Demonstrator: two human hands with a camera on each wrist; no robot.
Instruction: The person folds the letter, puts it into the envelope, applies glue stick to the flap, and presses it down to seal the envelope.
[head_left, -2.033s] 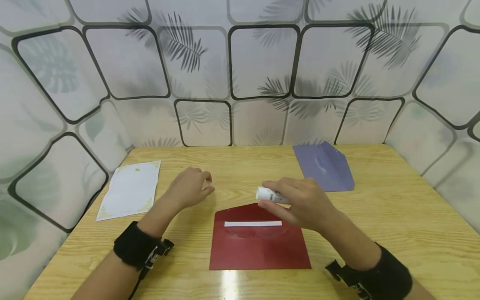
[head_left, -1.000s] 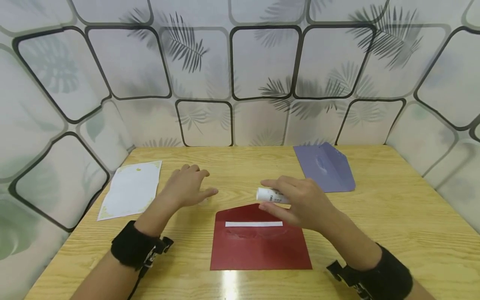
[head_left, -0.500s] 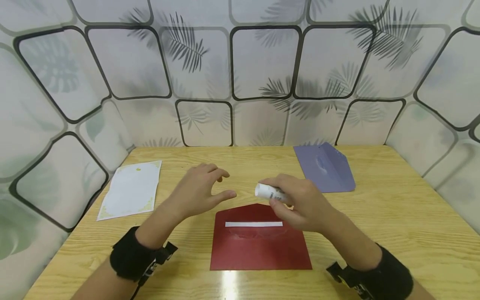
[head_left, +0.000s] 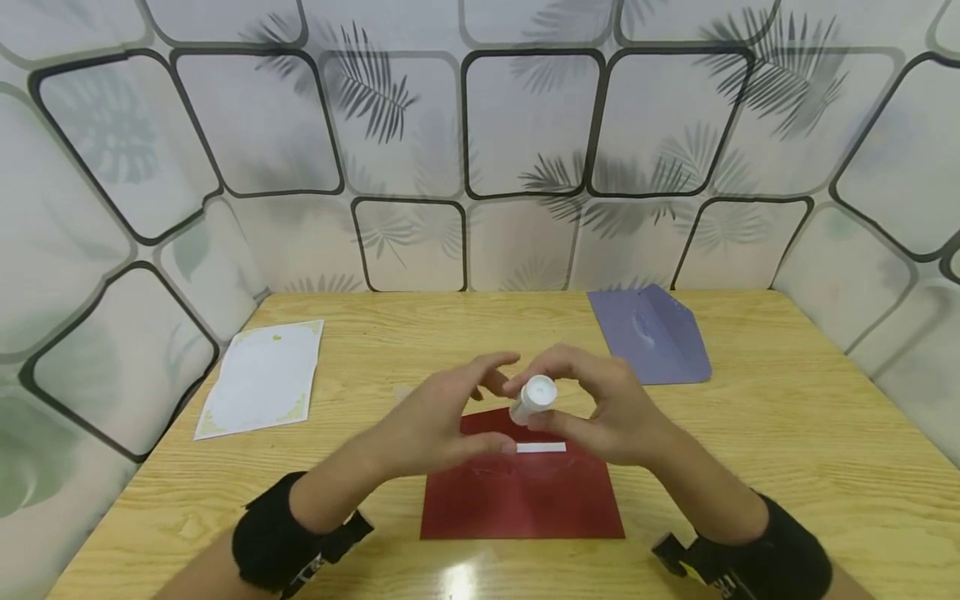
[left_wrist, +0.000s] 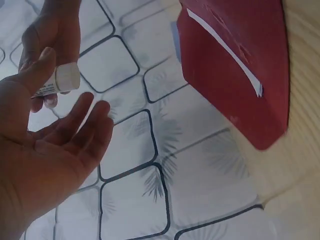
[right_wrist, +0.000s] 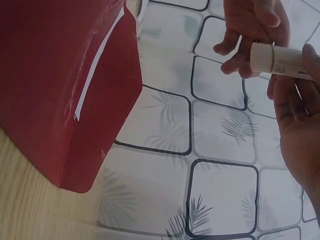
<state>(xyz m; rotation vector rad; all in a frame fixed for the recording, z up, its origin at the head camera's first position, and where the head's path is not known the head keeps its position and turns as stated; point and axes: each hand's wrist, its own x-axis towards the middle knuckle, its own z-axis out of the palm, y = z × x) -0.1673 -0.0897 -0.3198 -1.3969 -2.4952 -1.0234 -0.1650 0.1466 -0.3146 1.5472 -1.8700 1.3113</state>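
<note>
A white glue stick [head_left: 534,398] with printed lettering and a white cap is pinched between the thumb and fingers of my right hand [head_left: 600,408]. Its round end tilts up in the head view. The right wrist view shows the glue stick [right_wrist: 285,60] lengthwise. My left hand [head_left: 435,421] comes in beside it, fingers loosely bent and apart, holding nothing; whether a fingertip touches it I cannot tell. Below both hands a red envelope [head_left: 525,500] lies flap up, partly hidden, with a white strip [head_left: 542,447] across it. In the left wrist view, the cap [left_wrist: 67,77] is by my left thumb.
At the left of the wooden table [head_left: 360,333] lies a white sheet [head_left: 258,379] with gold corner decoration. A purple envelope [head_left: 648,337] lies at the back right. A patterned covering [head_left: 405,158] rises behind and at both sides.
My left hand has moved right, over the red envelope and up to the glue stick. My right hand has turned the stick so its end faces upward.
</note>
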